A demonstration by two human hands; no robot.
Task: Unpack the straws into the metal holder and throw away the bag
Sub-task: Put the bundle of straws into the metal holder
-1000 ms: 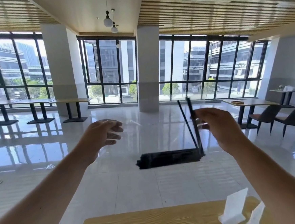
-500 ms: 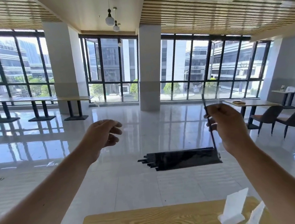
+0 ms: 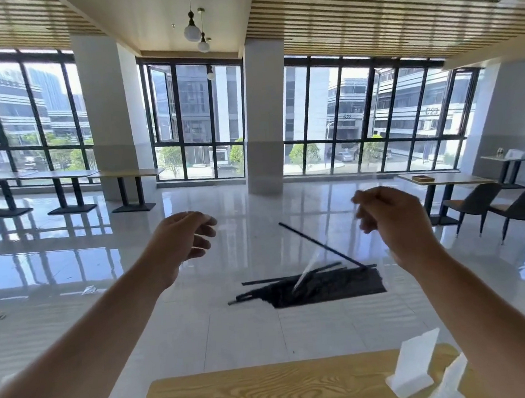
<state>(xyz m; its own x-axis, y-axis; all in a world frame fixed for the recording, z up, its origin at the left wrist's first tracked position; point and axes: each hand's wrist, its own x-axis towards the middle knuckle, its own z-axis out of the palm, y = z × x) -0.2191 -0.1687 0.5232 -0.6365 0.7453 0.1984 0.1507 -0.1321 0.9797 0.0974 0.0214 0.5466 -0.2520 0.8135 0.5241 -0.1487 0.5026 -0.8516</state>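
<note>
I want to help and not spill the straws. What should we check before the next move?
1. Right hand grip pinching the clear bag: ok.
2. Left hand grip on the bag: cannot tell, the film barely shows.
3. Black straws lying level: not ok, one tilts up.
4. Metal holder in sight: not ok.
5. Wooden table close by: ok.

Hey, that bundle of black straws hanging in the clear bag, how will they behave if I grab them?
The straws look thin and probably very light, so they should lift easily. Several already splay out of line and one stands tilted, so they would likely slide and scatter unless squeezed together. The bag is barely visible, thin film, probably floppy and slippery, giving little support.
</note>
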